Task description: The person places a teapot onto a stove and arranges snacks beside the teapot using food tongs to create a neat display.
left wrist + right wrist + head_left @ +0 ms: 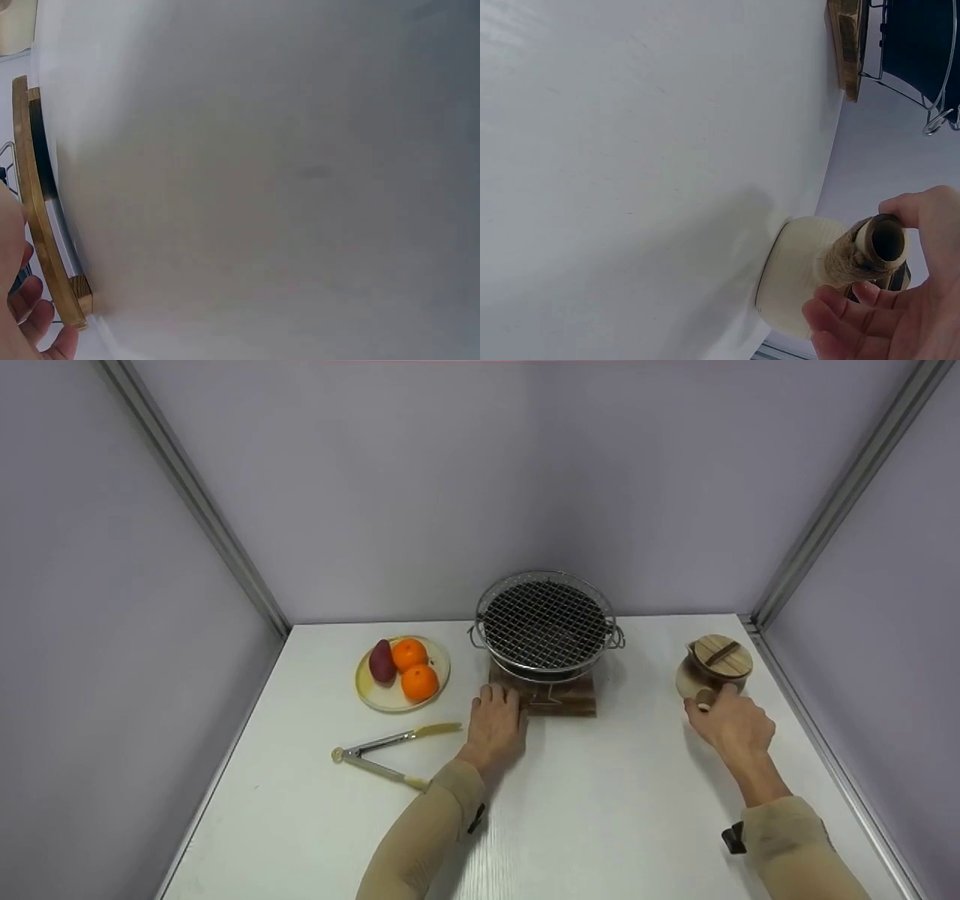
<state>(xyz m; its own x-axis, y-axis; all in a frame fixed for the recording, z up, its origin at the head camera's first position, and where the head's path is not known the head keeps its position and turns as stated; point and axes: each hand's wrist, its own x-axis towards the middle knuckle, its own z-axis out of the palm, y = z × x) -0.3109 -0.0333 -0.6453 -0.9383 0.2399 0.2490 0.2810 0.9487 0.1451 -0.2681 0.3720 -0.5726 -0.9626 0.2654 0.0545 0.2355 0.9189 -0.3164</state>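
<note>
My left hand [495, 725] rests at the front left corner of a wooden base [559, 703], fingers lying over its edge. In the left wrist view, its fingers [37, 328] are beside the wooden board [46, 247]. On that base stands a round tabletop grill [547, 626] with a black mesh and wire side handles. At the right, my right hand [735, 727] is around the side handle [859, 251] of a small teapot [694, 679] with a wooden lid [722, 655]. Its thumb is against the handle's end; the other fingers [844, 319] lie loosely below.
A plate [367, 690] at the left bears two oranges [420, 682] and a purple sweet potato [382, 663]. Spread tongs [382, 744] lie in front of it, beside the left forearm. Pale walls [420, 495] enclose the white table [600, 787] at the back and sides.
</note>
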